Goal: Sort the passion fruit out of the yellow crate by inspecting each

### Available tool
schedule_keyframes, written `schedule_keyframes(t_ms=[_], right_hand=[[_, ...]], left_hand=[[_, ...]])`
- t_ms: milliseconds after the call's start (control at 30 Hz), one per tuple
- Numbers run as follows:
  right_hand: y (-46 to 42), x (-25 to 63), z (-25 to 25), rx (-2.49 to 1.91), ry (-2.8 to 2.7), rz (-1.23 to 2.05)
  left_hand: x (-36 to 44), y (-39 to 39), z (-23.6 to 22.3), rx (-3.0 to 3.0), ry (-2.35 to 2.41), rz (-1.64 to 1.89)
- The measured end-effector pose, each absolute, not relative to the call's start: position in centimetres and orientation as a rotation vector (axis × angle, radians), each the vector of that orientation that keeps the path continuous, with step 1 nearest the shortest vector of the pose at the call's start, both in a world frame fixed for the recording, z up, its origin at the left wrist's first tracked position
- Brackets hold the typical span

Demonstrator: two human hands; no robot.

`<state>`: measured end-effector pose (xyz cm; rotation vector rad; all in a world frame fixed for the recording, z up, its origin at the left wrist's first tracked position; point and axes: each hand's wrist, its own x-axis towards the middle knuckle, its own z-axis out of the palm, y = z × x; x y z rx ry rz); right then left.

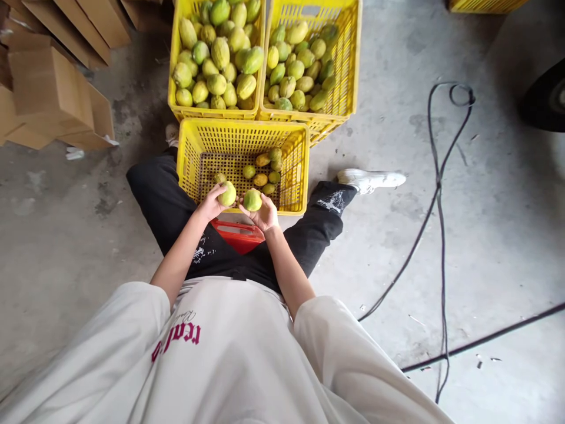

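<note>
My left hand (212,203) is closed around a yellow-green fruit (227,194), which looks like a small papaya. My right hand (265,215) holds a similar fruit (252,200) with its fingers around the side and underneath. The two fruits are close together but apart, over the near edge of a yellow slatted crate (188,135). Inside that crate, several yellow-green fruits (260,179) lie toward the right, and one more fruit (219,176) is just beyond my left hand.
Two yellow crates, left (173,70) and right (353,70), stand behind, heaped with the same fruit. A red plastic stool (241,235) is between my legs. Cardboard boxes (53,88) are at far left. A black cable (436,176) and a wheel (547,97) are on the right.
</note>
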<state>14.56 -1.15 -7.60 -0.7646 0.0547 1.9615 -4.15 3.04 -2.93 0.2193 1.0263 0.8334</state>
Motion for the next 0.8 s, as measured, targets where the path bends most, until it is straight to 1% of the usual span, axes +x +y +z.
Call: schedule_keyframes(t_ms=[233,500,800], right_hand=[[-1.2,14.4,-7.9,-0.758,0.019,1.978],[-1.0,14.7,-6.8,-0.703,0.007,1.985],[-1.3,14.3,-7.2,-0.786,-0.024,2.021]], left_hand=[[-3.9,2.7,-3.0,0.299,0.999,0.717],[-4.0,3.1,-2.5,0.062,0.958,0.842],[-4.2,2.6,-2.8,0.266,0.947,0.809]])
